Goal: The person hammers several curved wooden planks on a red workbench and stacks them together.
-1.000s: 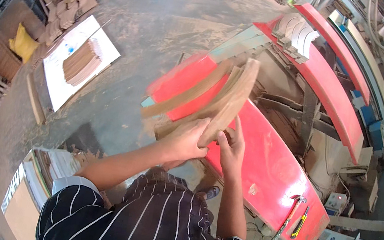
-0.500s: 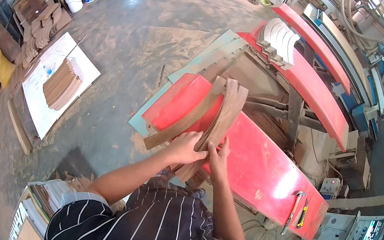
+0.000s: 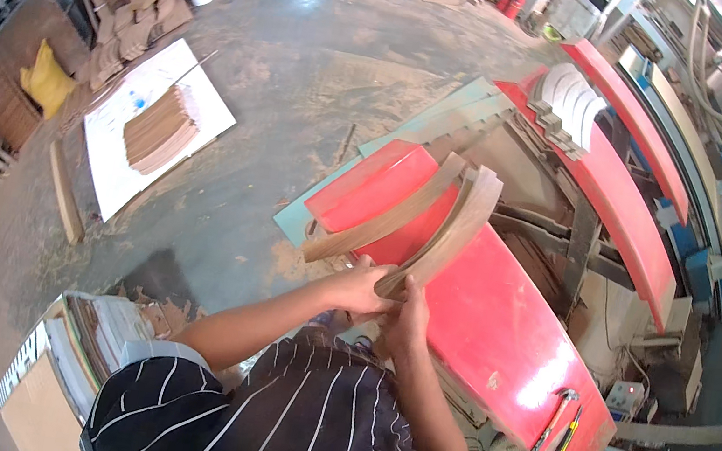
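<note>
Holding curved wooden strips [image 3: 454,236] by their near end, the left hand [image 3: 358,288] and right hand [image 3: 409,316] sit close together; the long axis slants forward-right, far end above the red panel [image 3: 501,323].

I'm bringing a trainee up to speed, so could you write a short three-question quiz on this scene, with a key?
1. Multiple choice: what do the left hand and right hand hold together?
A) a paintbrush
B) curved wooden strips
C) a coil of rope

2. True or false: on the red surface, the hammer lies to the left of the yellow-and-black knife.

3. Short answer: what rests on the white board off to the person's left?

Key: 1. B; 2. True; 3. A stack of curved wooden pieces.
</note>
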The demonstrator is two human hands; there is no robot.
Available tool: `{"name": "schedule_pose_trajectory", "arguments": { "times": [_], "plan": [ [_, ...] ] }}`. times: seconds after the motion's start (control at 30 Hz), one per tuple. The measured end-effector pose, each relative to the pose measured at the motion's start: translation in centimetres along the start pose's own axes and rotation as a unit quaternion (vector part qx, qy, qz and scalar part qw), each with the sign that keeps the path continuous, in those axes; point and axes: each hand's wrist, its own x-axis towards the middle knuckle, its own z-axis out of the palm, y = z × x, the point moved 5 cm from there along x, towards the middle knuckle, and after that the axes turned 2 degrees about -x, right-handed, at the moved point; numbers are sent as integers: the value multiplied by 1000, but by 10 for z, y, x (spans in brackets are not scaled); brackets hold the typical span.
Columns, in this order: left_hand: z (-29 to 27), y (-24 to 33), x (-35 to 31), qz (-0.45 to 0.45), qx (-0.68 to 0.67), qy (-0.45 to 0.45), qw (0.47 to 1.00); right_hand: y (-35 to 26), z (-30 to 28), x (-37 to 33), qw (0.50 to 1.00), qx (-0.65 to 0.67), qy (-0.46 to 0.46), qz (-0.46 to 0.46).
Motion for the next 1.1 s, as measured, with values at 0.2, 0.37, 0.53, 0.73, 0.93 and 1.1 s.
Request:
{"name": "schedule_pose_trajectory", "arguments": {
  "times": [0.2, 0.37, 0.53, 0.73, 0.93, 1.1],
  "plan": [
    [17, 40, -23, -53, -59, 42, 996, -20, -41, 27, 992, 37, -120, -8],
    [87, 63, -13, 25, -85, -6, 996, -93, -103, 64, 978, -35, -170, -114],
    [151, 111, -12, 104, -105, -24, 989, -191, -129, -2, 943, -207, -148, -216],
    [154, 113, -18, 215, -38, 267, 938, -251, -145, -72, 715, -579, -42, -389],
    [104, 69, 10, 205, -54, 361, 908, -220, -182, -98, 586, -692, -34, -420],
    [79, 36, 59, 198, -17, 324, 925, -203, -194, -87, 557, -733, -32, -389]
  ]
}}
